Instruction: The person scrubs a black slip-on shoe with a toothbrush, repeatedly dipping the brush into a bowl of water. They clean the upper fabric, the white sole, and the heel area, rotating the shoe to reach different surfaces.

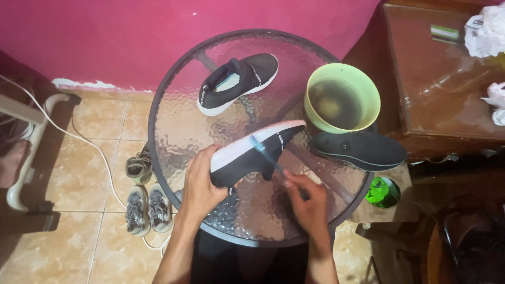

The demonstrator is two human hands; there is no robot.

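My left hand (202, 184) is clamped around the heel of a black shoe (252, 152), tipped on its side over the middle of the glass worktop (173, 121), white sole up. My right hand (310, 202) is closed on a toothbrush (268, 158), bristles against the sole edge. I judge the scrubbing under way; the second shoe (236, 81) at the far edge looks untouched. A bowl (342, 97) of murky water and an insole (360, 150) sit at the right edge. How clean the sole is, I can't make out.

Brush handle (279, 169) hidden inside right hand (310, 202); crumpled white paper (486, 29) cut off by right edge
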